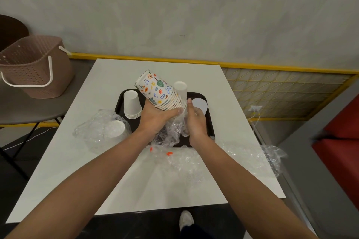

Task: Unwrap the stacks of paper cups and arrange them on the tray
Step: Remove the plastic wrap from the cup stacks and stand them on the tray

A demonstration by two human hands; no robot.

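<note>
A stack of patterned paper cups [158, 91] is tilted over the black tray [119, 101], base pointing up and left. My left hand [155, 118] grips its rim end from below. My right hand [196, 122] pinches the clear plastic wrap [171, 132] that hangs off the stack's lower end. On the tray stand an upside-down stack of white cups [132, 104] at the left, another white stack [181, 86] at the back and a white cup [200, 105] at the right, partly hidden by my right hand.
A white cup stack in clear wrap [108, 131] lies on the white table left of the tray. Loose crumpled plastic [252, 158] covers the table's near right. A brown basket [33, 66] sits on a grey side table at the left. A yellow wire fence runs along the far right.
</note>
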